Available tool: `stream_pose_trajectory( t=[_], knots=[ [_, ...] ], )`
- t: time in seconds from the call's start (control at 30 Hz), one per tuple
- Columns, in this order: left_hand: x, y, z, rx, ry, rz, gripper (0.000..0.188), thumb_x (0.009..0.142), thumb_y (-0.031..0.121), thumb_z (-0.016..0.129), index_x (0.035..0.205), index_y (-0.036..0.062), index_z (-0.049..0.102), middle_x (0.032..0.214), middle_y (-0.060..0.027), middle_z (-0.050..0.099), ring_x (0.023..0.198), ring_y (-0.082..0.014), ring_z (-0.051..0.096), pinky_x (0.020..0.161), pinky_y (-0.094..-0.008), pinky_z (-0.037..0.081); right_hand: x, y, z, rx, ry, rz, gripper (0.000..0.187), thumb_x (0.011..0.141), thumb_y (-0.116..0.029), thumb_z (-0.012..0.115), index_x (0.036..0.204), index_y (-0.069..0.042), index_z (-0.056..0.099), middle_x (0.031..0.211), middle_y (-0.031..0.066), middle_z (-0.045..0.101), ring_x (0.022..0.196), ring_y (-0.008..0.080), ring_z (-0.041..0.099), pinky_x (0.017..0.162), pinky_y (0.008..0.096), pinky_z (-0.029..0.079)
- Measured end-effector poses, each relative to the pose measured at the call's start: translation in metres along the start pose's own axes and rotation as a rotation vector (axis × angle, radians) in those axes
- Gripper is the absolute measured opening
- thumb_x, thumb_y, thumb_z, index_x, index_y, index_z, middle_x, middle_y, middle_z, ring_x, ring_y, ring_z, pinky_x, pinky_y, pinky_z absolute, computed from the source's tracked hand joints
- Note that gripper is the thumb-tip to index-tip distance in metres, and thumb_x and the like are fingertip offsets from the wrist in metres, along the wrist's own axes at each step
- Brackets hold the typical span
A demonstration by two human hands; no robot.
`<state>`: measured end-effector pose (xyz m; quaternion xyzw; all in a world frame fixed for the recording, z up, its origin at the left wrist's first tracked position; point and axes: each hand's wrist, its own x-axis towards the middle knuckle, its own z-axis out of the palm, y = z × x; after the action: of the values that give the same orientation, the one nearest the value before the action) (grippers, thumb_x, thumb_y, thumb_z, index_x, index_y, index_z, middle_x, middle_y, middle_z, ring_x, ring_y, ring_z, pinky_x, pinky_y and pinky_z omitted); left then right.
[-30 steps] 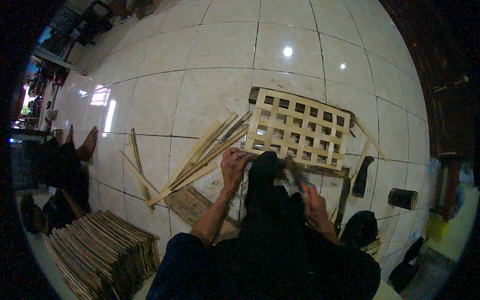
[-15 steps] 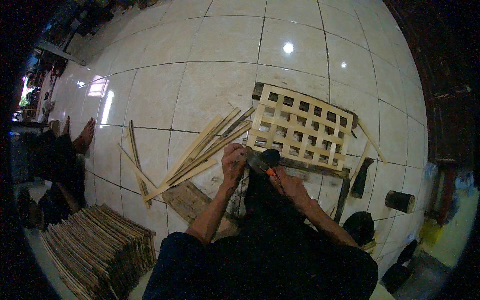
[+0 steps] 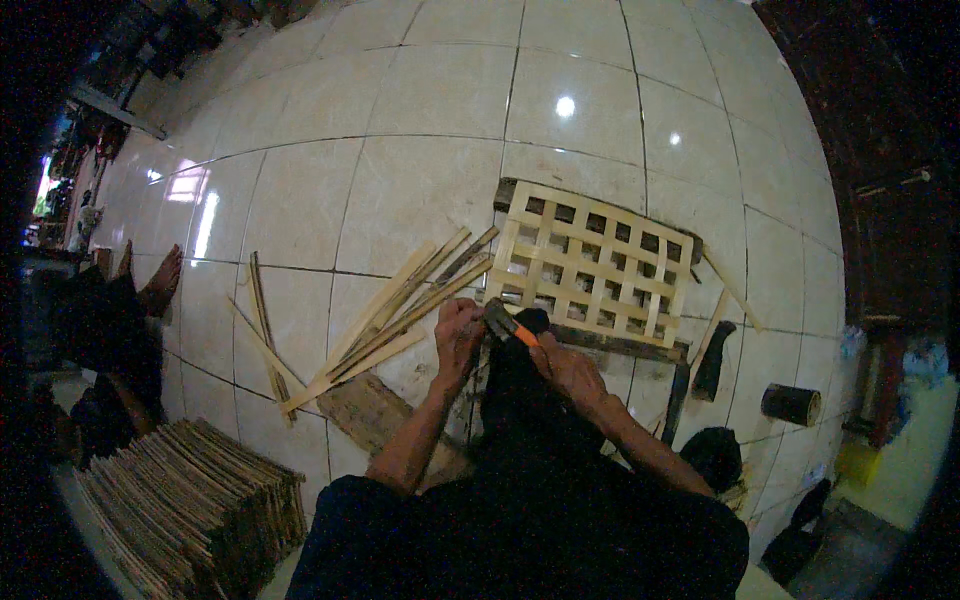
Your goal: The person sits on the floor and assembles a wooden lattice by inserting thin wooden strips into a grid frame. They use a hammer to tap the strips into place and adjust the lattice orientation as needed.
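Observation:
My right hand is wrapped round a tool with an orange handle and a dark head, which points up and left. Close to the tool's head, my left hand has its fingers pinched together; what they hold, if anything, is too small to make out. Just beyond both hands lies an open lattice of pale woven strips, resting over a dark wooden frame. Several loose pale strips fan out on the floor to the left of my left hand.
A wooden board lies left of my left forearm. A tall stack of thin slats stands at the lower left, near another person's bare foot. To the right are a dark-handled tool and a dark cylinder on the tiled floor.
The whole view has shifted slightly. More of the tool's orange handle shows beside my right hand. Both hands stay close together, and the lattice lies as before.

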<state>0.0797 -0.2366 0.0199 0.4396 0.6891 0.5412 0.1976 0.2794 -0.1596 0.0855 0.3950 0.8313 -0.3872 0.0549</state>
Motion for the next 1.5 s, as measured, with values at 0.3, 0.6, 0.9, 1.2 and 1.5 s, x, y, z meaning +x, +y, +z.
stream_pose_trajectory(
  t=[0.3,0.6,0.9,1.2,1.5],
  knots=[
    [0.014,-0.003,-0.016,0.082,0.025,0.048,0.031,0.087,0.009,0.063,0.117,0.0034,0.06,0.101,-0.0165,0.059,0.096,-0.0314,0.057,0.081,-0.0374,0.046,-0.009,0.007,-0.008,0.069,0.082,-0.022,0.024,0.1,-0.031,0.043,0.106,-0.008,0.047,0.066,0.0171,0.056,0.059,0.0392,0.059,0.053,0.0466,0.045],
    [0.005,-0.04,-0.004,-0.048,-0.112,-0.114,0.026,0.094,0.014,0.056,0.115,0.001,0.062,0.115,-0.0198,0.061,0.103,-0.0349,0.06,0.087,-0.0377,0.049,0.0,-0.011,-0.01,-0.118,0.073,-0.196,0.027,0.099,-0.031,0.045,0.114,-0.008,0.048,0.072,0.0229,0.061,0.067,0.0431,0.062,0.055,0.0517,0.045],
    [0.001,-0.055,-0.005,0.001,-0.132,-0.063,0.029,0.095,0.017,0.054,0.117,0.0,0.061,0.114,-0.0205,0.061,0.101,-0.0334,0.061,0.086,-0.0375,0.048,-0.006,-0.021,-0.02,0.073,0.177,-0.332,0.032,0.098,-0.035,0.046,0.115,-0.01,0.053,0.074,0.0195,0.065,0.065,0.0405,0.063,0.055,0.0514,0.05],
    [0.011,-0.026,-0.013,-0.002,-0.191,-0.165,0.029,0.096,0.018,0.054,0.116,-0.0018,0.062,0.113,-0.019,0.06,0.098,-0.029,0.062,0.083,-0.0345,0.049,0.007,-0.015,-0.018,-0.038,0.069,-0.115,0.033,0.098,-0.038,0.044,0.115,-0.01,0.051,0.072,0.0216,0.063,0.063,0.0436,0.062,0.057,0.0532,0.049],
    [0.007,-0.035,-0.012,-0.024,-0.14,-0.087,0.026,0.096,0.014,0.053,0.117,0.0028,0.064,0.114,-0.0156,0.061,0.099,-0.0256,0.062,0.082,-0.0317,0.05,0.004,-0.031,-0.024,-0.196,-0.014,-0.103,0.029,0.1,-0.037,0.043,0.108,-0.01,0.047,0.066,0.0219,0.06,0.061,0.0452,0.06,0.054,0.0534,0.047]
  ],
)
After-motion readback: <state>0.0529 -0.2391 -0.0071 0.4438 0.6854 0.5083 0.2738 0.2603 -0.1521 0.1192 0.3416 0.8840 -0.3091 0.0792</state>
